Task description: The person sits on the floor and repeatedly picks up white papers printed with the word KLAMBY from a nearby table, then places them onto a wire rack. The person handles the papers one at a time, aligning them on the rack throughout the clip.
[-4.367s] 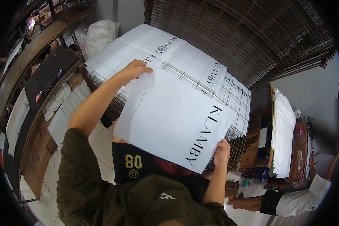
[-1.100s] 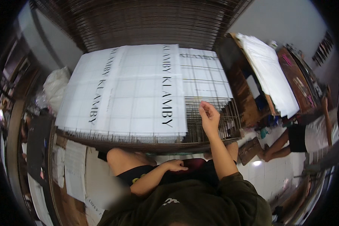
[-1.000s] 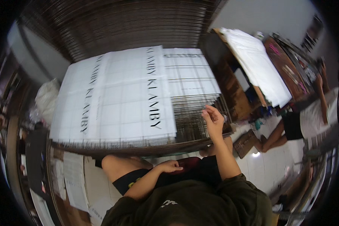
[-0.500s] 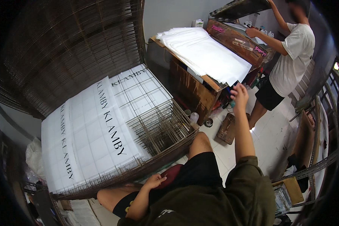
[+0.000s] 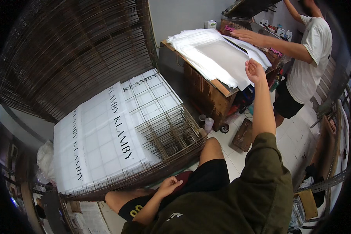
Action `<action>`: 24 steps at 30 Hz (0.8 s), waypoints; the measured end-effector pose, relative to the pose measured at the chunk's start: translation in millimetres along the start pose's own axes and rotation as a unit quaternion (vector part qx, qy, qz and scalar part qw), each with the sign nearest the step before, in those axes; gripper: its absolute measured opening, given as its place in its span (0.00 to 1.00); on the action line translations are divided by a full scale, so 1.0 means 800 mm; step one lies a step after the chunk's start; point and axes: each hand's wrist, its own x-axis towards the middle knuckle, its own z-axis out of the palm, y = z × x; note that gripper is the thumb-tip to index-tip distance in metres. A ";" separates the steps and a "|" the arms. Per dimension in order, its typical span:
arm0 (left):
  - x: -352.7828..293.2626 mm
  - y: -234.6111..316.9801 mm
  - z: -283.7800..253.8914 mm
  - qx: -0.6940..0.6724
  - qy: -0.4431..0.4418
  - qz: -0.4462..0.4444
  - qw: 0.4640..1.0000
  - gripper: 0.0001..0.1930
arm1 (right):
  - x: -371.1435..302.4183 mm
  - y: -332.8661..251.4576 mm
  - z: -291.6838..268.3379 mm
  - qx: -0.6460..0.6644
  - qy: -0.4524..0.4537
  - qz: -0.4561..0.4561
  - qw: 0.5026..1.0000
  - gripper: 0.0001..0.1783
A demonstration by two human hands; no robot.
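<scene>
My right hand (image 5: pixel 255 71) reaches out over the near right corner of a stack of white sheets (image 5: pixel 191 39). Its fingers are curled at the edge of a thin, greyish-white sheet (image 5: pixel 226 60) on top, and seem to grip it; the fingertips partly hide the contact. In my lap rests my left hand (image 5: pixel 169 187), loosely open and apparently holding nothing. Across the stack, a co-worker's hand (image 5: pixel 247 37) stretches over the far edge of the sheets. To my left, large white sheets with black lettering (image 5: pixel 99 134) lie on a wire drying rack (image 5: pixel 171 130).
A worn wooden stand (image 5: pixel 201 84) bears the stack. The rack's upper wire shelves (image 5: pixel 85 50) tilt up at the back left. A co-worker in a white shirt (image 5: pixel 314 43) stands at the far right. A plastic bottle (image 5: pixel 209 124) and a brown block (image 5: pixel 243 134) are on the floor.
My right hand has moved up and farther over the stack, from the sheets' near corner. The co-worker's hand has come across the stack. The top sheet has shifted, and my view has turned slightly.
</scene>
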 end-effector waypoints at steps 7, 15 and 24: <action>0.081 0.187 0.032 -0.062 -0.055 0.193 0.978 0.10 | -0.131 0.105 0.032 -0.032 -0.041 0.043 0.998 0.06; 0.257 0.382 0.064 -0.180 -0.019 -0.056 0.982 0.16 | -0.281 0.195 0.075 0.015 -0.066 0.045 0.997 0.11; 0.256 0.411 0.082 -0.267 -0.002 0.109 0.958 0.14 | -0.266 0.205 -0.119 0.244 0.048 0.080 0.965 0.28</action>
